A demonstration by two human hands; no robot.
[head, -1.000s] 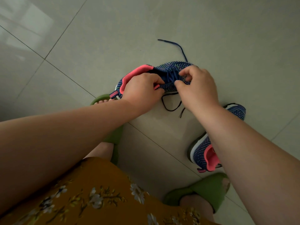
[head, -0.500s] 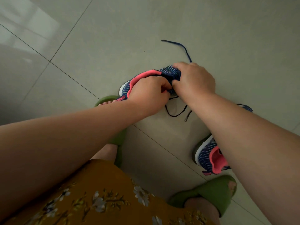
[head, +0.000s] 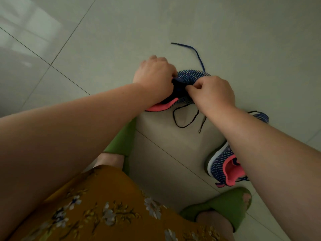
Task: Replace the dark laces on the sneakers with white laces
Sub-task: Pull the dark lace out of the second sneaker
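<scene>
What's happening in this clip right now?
A person crouched over a tiled floor is working on a blue knit sneaker with both hands. The left hand steadies it while the right hand pinches at the lacing area. Its dark lace hangs loose, one end trailing ahead and a loop below. The second sneaker sits untouched on the floor under the right arm. No white laces are in view.

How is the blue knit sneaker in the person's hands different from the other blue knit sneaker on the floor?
The held blue knit sneaker is gripped by the left hand and right hand; the other blue knit sneaker lies untouched on the grey tiled floor. The held sneaker's dark lace trails loose on the floor; the other sneaker's lacing is mostly hidden by the right forearm. Both have pink lining.
</scene>
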